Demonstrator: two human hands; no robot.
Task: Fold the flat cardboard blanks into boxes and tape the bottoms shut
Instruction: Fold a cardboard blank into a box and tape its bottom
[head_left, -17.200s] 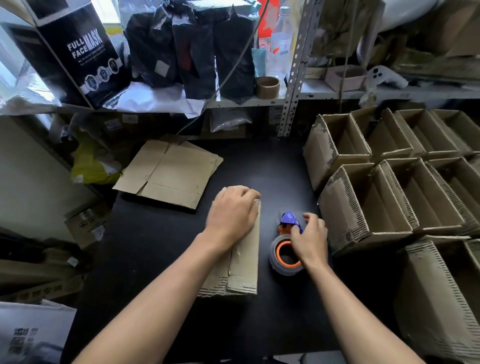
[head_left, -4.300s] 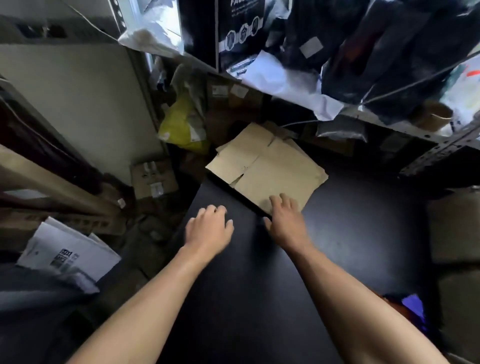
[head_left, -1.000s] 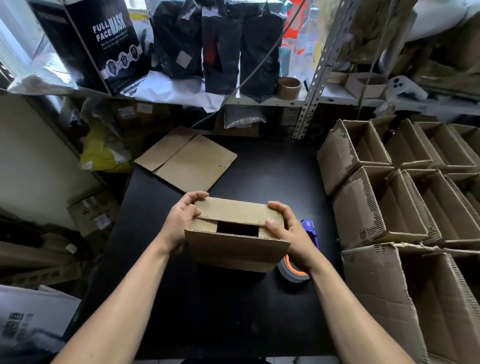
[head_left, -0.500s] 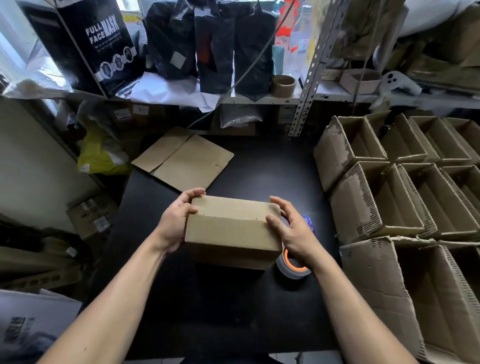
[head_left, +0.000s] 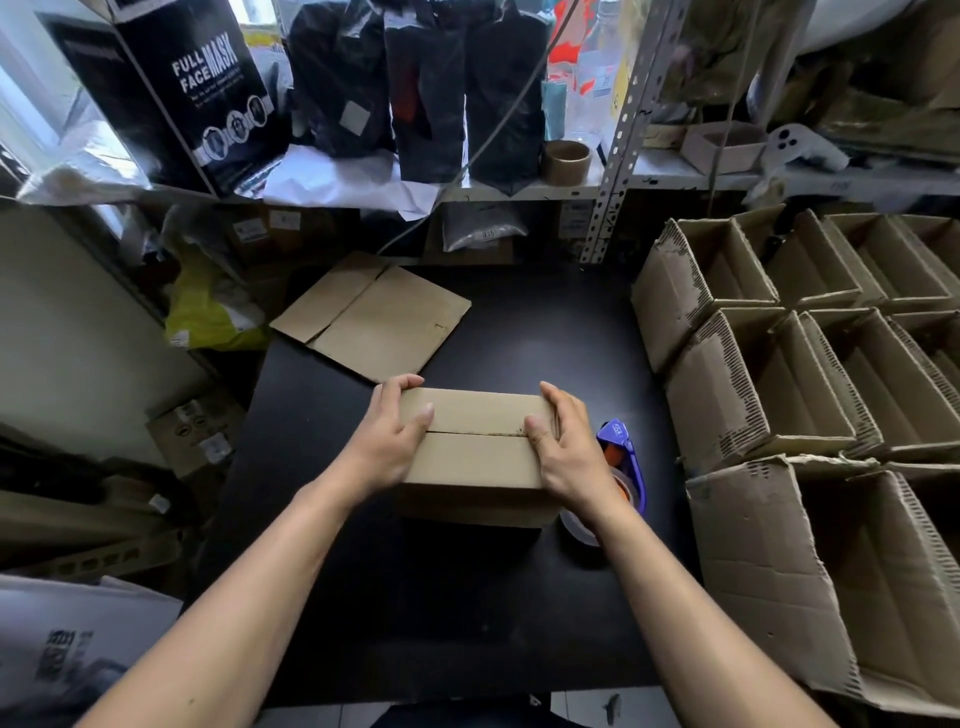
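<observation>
A folded cardboard box (head_left: 475, 457) stands on the black table (head_left: 457, 597) with its two flaps closed on top, their seam running left to right. My left hand (head_left: 389, 441) grips the box's left end, thumb pressing near the seam. My right hand (head_left: 566, 447) grips the right end, thumb on the seam too. A tape dispenser (head_left: 621, 467) with a blue handle and orange core lies just right of the box, partly hidden behind my right wrist. Flat cardboard blanks (head_left: 374, 317) lie at the table's far left.
Several open folded boxes (head_left: 810, 364) are stacked on their sides along the right, close to the table edge. A metal shelf (head_left: 519, 192) with black bags, a face-mask carton (head_left: 208, 93) and a tape core stands behind. Clutter fills the floor at left.
The box's top flaps, open with a gap one second ago, are now folded flat and meet at a seam. Both my thumbs have moved onto the top.
</observation>
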